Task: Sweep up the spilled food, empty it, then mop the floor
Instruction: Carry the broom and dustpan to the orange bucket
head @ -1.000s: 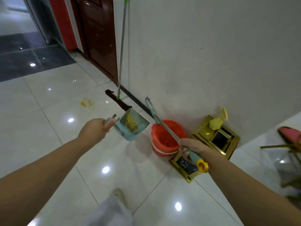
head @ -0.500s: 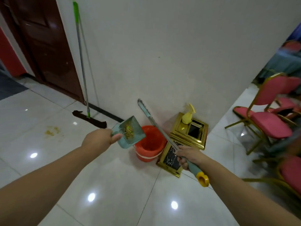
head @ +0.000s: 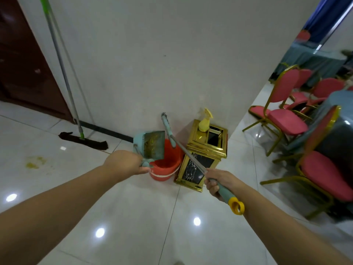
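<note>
Left hand (head: 125,162) grips a dustpan (head: 150,146) over the red bucket (head: 168,163) — partly hiding it; right hand (head: 219,180) clasps a broom handle (head: 189,155).

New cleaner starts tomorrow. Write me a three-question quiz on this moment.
1. True or false: the light blue plastic dustpan in the left hand is tipped over the round orange plastic bucket.
2. What does the right hand grip?
A. the green-handled flat mop
B. the grey metal broom handle with the yellow ring end
C. the yellow spray bottle
3. Fill in: the spray bottle stands on the gold-trimmed square ___.

Key: 1 true; 2 B; 3 bin.
</note>
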Motion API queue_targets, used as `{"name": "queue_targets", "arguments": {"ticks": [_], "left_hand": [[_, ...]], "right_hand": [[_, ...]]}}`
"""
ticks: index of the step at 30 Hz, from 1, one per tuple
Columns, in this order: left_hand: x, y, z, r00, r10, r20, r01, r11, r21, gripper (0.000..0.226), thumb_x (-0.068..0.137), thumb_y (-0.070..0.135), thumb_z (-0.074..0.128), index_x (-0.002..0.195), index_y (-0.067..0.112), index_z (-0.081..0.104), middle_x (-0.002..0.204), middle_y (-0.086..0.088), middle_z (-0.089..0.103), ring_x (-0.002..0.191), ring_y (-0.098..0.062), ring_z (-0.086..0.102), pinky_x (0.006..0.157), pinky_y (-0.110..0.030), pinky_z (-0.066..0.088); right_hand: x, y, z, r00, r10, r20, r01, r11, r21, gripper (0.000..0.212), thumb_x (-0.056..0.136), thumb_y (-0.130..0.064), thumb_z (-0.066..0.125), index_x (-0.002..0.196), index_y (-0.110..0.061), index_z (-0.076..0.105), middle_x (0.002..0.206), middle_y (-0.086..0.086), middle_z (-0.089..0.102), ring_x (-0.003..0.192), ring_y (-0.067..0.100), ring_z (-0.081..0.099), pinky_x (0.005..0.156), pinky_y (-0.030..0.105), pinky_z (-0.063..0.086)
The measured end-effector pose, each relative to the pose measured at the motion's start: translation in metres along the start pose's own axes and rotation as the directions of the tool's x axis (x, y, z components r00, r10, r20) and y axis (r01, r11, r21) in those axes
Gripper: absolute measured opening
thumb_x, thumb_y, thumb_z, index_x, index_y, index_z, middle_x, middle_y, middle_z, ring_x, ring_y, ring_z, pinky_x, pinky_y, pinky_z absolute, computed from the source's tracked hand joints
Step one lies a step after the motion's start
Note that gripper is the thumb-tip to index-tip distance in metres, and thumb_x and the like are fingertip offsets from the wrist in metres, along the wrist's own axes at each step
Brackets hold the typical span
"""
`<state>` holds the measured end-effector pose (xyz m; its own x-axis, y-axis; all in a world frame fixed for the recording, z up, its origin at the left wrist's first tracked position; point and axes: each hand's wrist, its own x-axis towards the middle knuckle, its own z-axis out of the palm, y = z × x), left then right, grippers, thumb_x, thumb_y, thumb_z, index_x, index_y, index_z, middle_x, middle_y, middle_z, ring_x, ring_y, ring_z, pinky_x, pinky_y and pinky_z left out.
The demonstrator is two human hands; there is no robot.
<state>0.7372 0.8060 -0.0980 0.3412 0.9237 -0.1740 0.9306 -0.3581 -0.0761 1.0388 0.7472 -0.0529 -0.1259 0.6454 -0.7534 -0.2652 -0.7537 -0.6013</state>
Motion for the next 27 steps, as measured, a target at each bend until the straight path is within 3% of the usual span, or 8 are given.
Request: {"name": "queue_targets", "arguments": {"ticks": [4,8,14,20,23,27], "left_hand": [[0.014,0.009,-0.009,0.993,0.095,0.070,-0.103,0.987,0.122,0.056,0.082,0.074,0.036,0.093,0.025,0.062,0.068,0.008,0.051,0.066,-0.014,0.051,0.049,-0.026,0.031],[0.023,0.015,-0.014,0.971,0.113,0.212,-0.136,0.986,0.096,0.065,0.079,0.076,0.039,0.092,0.018,0.064,0.085,0.000,0.062,0.076,-0.017,0.056,0.060,-0.028,0.039],[0.021,0.032,-0.006,0.941,0.195,0.276,-0.261,0.938,0.229,0.057,0.079,0.073,0.044,0.088,0.020,0.061,0.070,0.005,0.052,0.068,-0.017,0.053,0.060,-0.029,0.042],[0.024,0.035,-0.005,0.884,0.319,0.343,-0.430,0.842,0.326,0.053,0.083,0.067,0.046,0.092,0.018,0.066,0.074,0.003,0.056,0.069,-0.017,0.053,0.063,-0.030,0.046],[0.025,0.032,-0.004,0.862,0.376,0.339,-0.489,0.793,0.363,0.050,0.083,0.065,0.047,0.091,0.018,0.065,0.071,0.004,0.054,0.066,-0.017,0.051,0.058,-0.029,0.042],[0.024,0.027,-0.001,0.827,0.419,0.375,-0.548,0.752,0.367,0.039,0.084,0.058,0.053,0.086,0.020,0.062,0.058,0.008,0.040,0.062,-0.016,0.047,0.058,-0.029,0.042]], "right_hand": [[-0.005,0.007,-0.004,0.999,-0.019,-0.038,0.019,1.000,-0.017,0.013,0.096,-0.006,0.048,0.109,-0.007,0.052,0.057,0.006,0.047,0.034,0.007,0.042,0.032,0.013,0.039],[-0.009,0.010,-0.005,0.999,-0.032,-0.041,0.032,0.999,-0.011,0.012,0.097,-0.006,0.046,0.109,-0.007,0.050,0.055,0.004,0.046,0.034,0.006,0.040,0.031,0.013,0.038],[-0.022,0.013,-0.007,0.998,-0.034,-0.052,0.032,0.998,-0.048,0.010,0.098,-0.009,0.047,0.106,-0.008,0.052,0.056,0.005,0.046,0.034,0.006,0.041,0.033,0.013,0.039],[-0.027,0.018,-0.004,0.997,-0.055,-0.062,0.051,0.997,-0.060,0.019,0.097,-0.008,0.047,0.116,-0.008,0.052,0.057,0.004,0.046,0.036,0.006,0.041,0.033,0.014,0.040],[-0.027,0.017,-0.003,0.995,-0.060,-0.075,0.057,0.998,-0.037,0.023,0.097,-0.006,0.048,0.120,-0.007,0.050,0.059,0.005,0.045,0.035,0.006,0.041,0.033,0.014,0.039],[-0.027,0.017,0.000,0.996,-0.056,-0.067,0.054,0.998,-0.030,0.011,0.097,-0.006,0.048,0.107,-0.008,0.052,0.059,0.005,0.045,0.036,0.006,0.041,0.033,0.013,0.040]]}}
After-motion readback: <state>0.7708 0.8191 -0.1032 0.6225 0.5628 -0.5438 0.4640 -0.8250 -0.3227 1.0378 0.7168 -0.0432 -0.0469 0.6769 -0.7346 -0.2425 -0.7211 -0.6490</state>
